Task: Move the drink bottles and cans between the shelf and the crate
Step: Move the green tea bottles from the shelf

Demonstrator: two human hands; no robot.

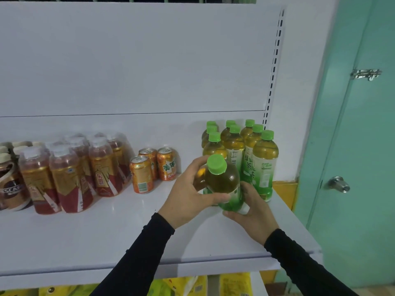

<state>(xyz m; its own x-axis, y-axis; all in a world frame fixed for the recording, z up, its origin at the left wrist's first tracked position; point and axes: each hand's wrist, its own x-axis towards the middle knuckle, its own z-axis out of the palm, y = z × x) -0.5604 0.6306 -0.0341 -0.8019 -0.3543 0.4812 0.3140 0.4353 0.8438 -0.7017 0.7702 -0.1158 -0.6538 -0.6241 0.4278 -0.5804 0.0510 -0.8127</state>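
Note:
A green-capped tea bottle stands tilted toward me at the front of a group of several like bottles on the white shelf. My left hand grips its upper body from the left. My right hand holds its lower part from the right and beneath. Three orange cans stand to the left of the bottles. No crate is in view.
Several red and gold shrink-wrapped bottles and brown coffee bottles fill the shelf's left side. A green door with a knob stands right of the shelf. Yellow packets lie on the level below.

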